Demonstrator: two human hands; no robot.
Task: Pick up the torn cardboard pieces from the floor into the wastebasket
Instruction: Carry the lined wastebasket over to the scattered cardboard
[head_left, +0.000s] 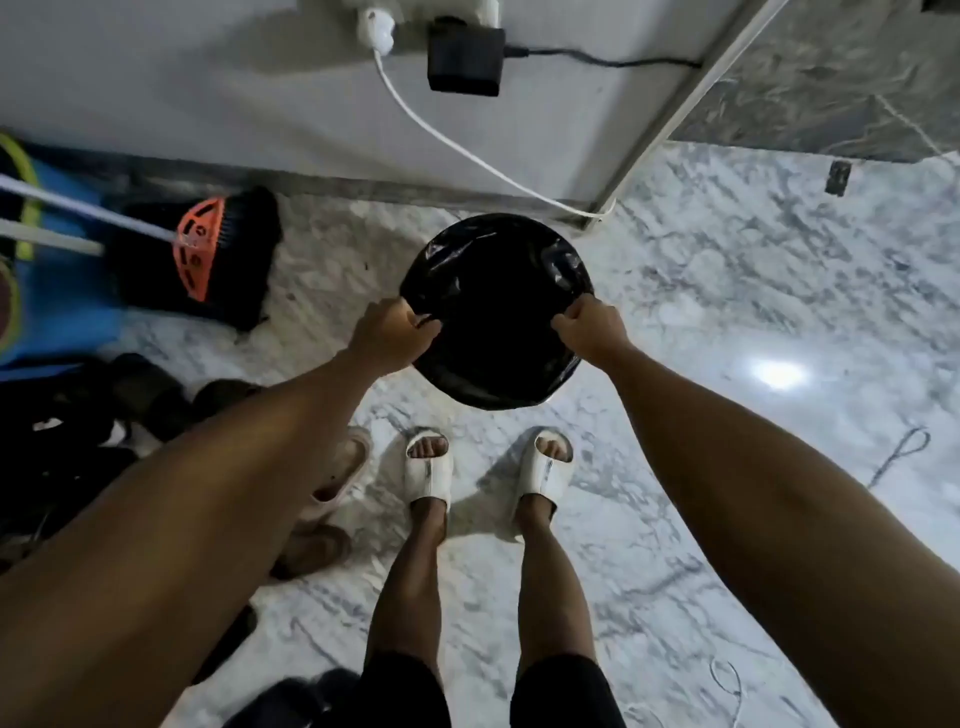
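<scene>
A round wastebasket (496, 306) lined with a shiny black bag stands on the pale marble floor (727, 291), just ahead of the person's two feet in white slides (428, 475). Both arms reach down to it from the near edge of the view. The left hand (392, 335) grips the bag at the left side of the rim, its fingers curled tight together over the black plastic. The right hand (589, 325) does the same at the right side of the rim, fingers bunched and pinching a fold of the bag. The inside of the wastebasket is dark, and what lies in it cannot be told. No torn cardboard pieces show anywhere on the floor in this view. Behind the wastebasket runs a grey wall (208, 78) with a black adapter (465, 60) plugged in, a dark cord leading off to the right, and a white cable (457, 143) that drops down to the floor beside a pale door frame (675, 109). To the left, a broom with an orange head (200, 247) and black bristles lies against a blue mat (57, 312), its pale handle running off the left edge. Nearer on the left sit several dark shoes (140, 389) and a pair of beige slides (337, 478), partly hidden by the left forearm.
</scene>
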